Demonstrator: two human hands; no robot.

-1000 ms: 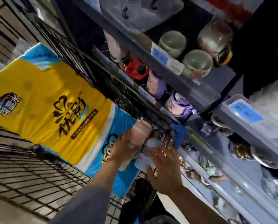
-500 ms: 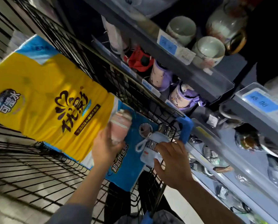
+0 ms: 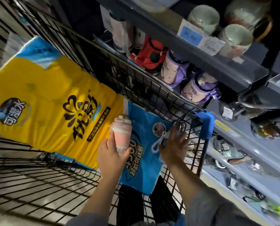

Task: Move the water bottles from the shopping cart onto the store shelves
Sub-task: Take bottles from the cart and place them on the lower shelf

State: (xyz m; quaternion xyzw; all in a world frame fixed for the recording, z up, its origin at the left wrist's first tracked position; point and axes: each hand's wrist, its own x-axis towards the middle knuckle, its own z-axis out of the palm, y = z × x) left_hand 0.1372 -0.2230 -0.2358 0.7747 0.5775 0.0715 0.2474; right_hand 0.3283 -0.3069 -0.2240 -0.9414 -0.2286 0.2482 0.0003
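Observation:
My left hand (image 3: 111, 155) grips a pink water bottle (image 3: 122, 133) and holds it upright over the black wire shopping cart (image 3: 38, 185). My right hand (image 3: 173, 146) grips a pale blue bottle with a silver cap (image 3: 178, 125) and a white loop strap (image 3: 157, 142), close to the cart's right rim. Beyond that rim, on the shelf (image 3: 234, 66), stand a white bottle (image 3: 119, 33), a red bottle (image 3: 152, 53) and two purple-topped bottles (image 3: 175, 69) (image 3: 199, 88).
A big yellow and blue package (image 3: 46, 101) lies in the cart under both hands. A blue bumper (image 3: 207, 124) caps the cart's corner. Ceramic cups (image 3: 203, 17) sit on the upper shelf, and wrapped glassware (image 3: 234, 159) fills the lower shelves on the right.
Both hands have lifted the two bottles up from the cart's near right corner. The pink bottle has moved left, over the package.

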